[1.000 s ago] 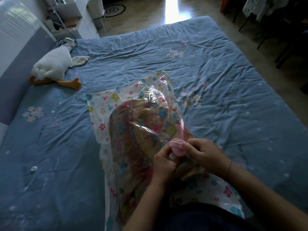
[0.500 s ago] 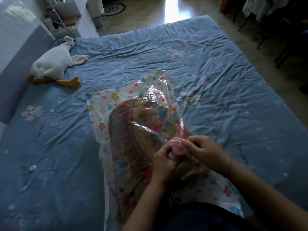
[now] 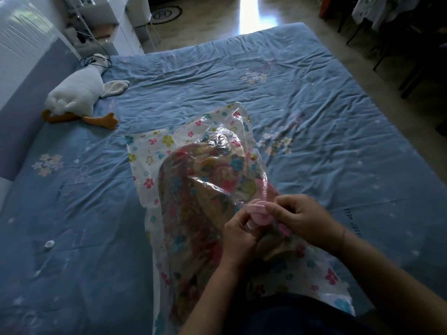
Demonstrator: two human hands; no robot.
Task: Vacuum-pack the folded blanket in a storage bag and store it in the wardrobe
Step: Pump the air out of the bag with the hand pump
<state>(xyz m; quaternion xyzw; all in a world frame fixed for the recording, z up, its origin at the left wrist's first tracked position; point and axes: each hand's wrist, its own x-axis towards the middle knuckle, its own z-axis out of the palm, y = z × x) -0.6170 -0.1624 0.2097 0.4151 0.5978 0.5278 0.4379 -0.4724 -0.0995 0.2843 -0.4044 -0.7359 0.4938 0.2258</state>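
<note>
- Blue floral bedsheet (image 3: 302, 97) covers the bed under your hands; a plush goose (image 3: 77, 97) lies far off beyond your left hand, by the headboard.
- Your left hand (image 3: 238, 234) pinches the pink valve cap (image 3: 257, 211) from below, while your right hand (image 3: 300, 217) grips its other edge with the fingertips.
- That valve sits on the flower-printed storage bag (image 3: 169, 146), which stretches away from your hands with the folded blanket (image 3: 193, 201) inside, directly under them.
- The plastic looks loose and puffy, so I judge the air not yet drawn out.
- Steady the valve base with one hand, turn the cap with the other, and keep the film flat around it.
- A small white round piece (image 3: 49, 244) lies on the sheet well out past your left hand.
- Printed lettering beside your right wrist seems to read "SLEEP WELL" (image 3: 354, 222); it is faint.
</note>
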